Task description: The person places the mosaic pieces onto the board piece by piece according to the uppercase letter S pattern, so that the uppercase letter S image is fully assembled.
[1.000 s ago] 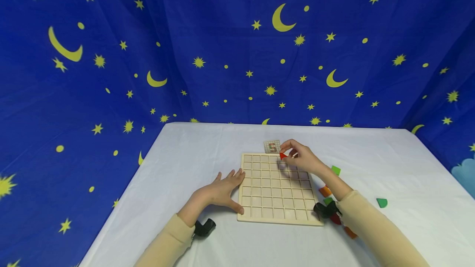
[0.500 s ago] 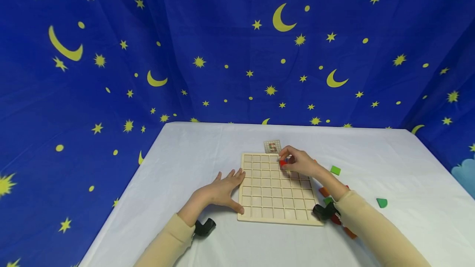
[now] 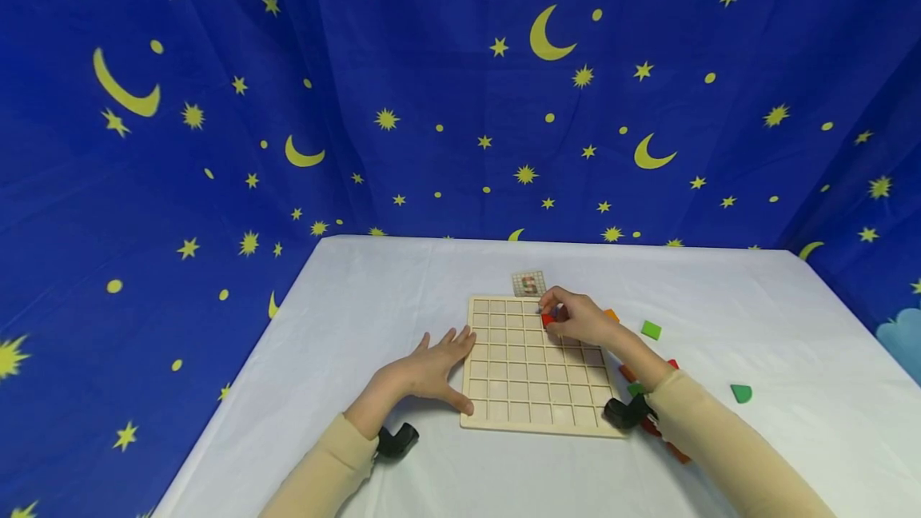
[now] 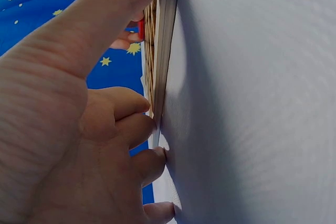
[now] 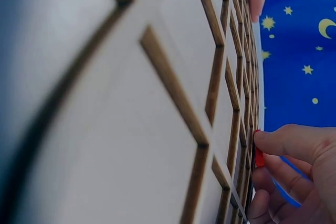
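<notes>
A square wooden grid board (image 3: 516, 372) lies on the white table. My left hand (image 3: 435, 370) rests with spread fingers along its left edge, thumb near the front corner. In the left wrist view, the left fingertips (image 4: 152, 163) come right to the board's side. My right hand (image 3: 581, 318) pinches a small red tile (image 3: 549, 320) between thumb and fingers at a cell near the back of the grid. The right wrist view shows the red tile (image 5: 259, 151) on edge-on view right at the grid's ribs, under the thumb.
A small pattern card (image 3: 528, 284) lies behind the board. To the right are a light green tile (image 3: 651, 330), a dark green rounded piece (image 3: 740, 393) and an orange piece (image 3: 612, 316). Several red, orange and green pieces are partly hidden beneath the right forearm.
My right hand has come down and slightly toward me, bringing the red tile from above the board's back edge to a grid cell. The left hand stays in place.
</notes>
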The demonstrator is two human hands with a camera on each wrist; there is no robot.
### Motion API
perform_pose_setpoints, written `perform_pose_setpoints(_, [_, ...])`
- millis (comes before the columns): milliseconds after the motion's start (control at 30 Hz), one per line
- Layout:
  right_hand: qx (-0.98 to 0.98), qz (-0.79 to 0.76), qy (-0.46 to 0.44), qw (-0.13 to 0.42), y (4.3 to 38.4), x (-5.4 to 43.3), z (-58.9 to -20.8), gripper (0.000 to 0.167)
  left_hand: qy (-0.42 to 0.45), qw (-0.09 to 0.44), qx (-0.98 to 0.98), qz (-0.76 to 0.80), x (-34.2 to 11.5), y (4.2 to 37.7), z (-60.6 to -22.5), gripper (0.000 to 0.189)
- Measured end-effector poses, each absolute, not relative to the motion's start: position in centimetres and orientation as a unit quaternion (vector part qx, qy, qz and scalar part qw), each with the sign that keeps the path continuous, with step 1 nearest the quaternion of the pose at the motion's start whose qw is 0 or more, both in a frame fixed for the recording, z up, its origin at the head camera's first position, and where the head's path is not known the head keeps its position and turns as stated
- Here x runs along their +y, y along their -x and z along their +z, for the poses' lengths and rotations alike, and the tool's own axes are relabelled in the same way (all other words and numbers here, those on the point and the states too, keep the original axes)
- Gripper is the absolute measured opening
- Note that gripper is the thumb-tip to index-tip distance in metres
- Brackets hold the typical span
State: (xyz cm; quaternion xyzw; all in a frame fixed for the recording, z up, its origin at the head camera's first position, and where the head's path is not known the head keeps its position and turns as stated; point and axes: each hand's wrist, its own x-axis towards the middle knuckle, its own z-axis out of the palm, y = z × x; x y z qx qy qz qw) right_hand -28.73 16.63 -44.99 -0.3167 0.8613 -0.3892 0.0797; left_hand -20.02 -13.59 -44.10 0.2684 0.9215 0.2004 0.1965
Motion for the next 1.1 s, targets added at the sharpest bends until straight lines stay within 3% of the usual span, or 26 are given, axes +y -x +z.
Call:
perform_pose_setpoints(567, [0.863, -0.384, 0.320, 0.068, 28.4, 16.7, -44.5, 0.038, -0.275, 0.195, 0.920, 0.199, -13.7, 20.1, -44.3, 0.115])
perform_pose_setpoints(1100, [0.866, -0.408, 0.287, 0.032, 27.3, 19.2, -39.5, 0.036, -0.271, 0.199, 0.919, 0.208, -13.6, 20.0, -43.9, 0.114])
